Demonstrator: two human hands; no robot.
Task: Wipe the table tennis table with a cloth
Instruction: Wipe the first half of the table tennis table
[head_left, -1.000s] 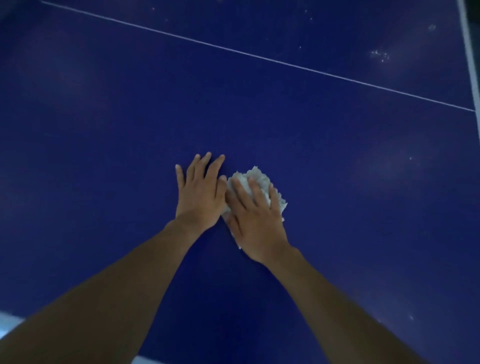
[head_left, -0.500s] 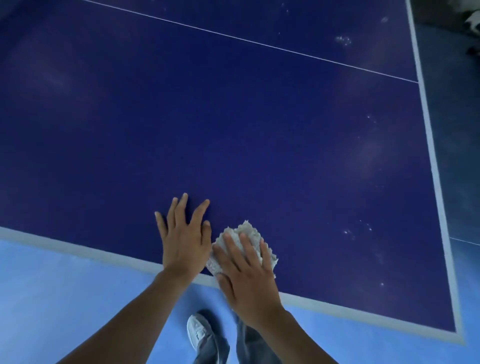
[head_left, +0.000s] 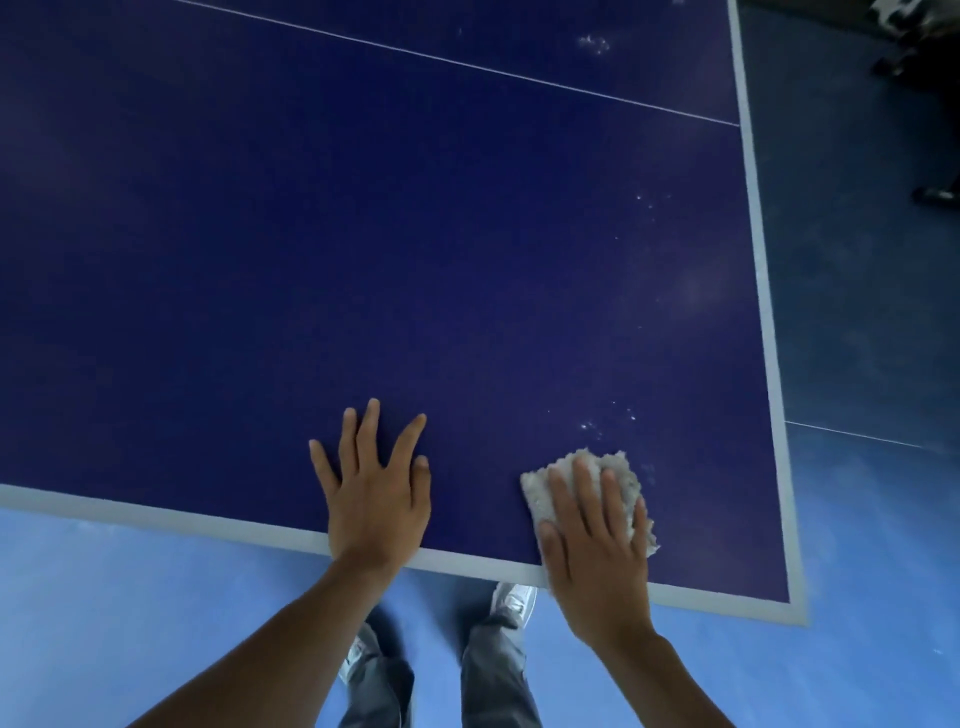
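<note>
The dark blue table tennis table (head_left: 363, 249) fills most of the head view, with a pale border along its near and right edges. A crumpled whitish cloth (head_left: 545, 491) lies near the near edge, towards the right corner. My right hand (head_left: 597, 551) presses flat on the cloth with straight fingers. My left hand (head_left: 374, 493) rests flat on the bare table, fingers spread, a hand's width left of the cloth. White specks (head_left: 592, 426) dot the surface just beyond the cloth.
More white specks (head_left: 595, 44) lie far right beyond the thin white centre line (head_left: 467, 62). Blue floor (head_left: 130, 597) lies below the near edge, with my legs and shoes (head_left: 514, 603) on it. Dark equipment (head_left: 930, 197) stands on the floor at the right.
Both hands came back to the near edge as the view pulled back. Since then my right hand has slid the cloth to the right, away from my left hand.
</note>
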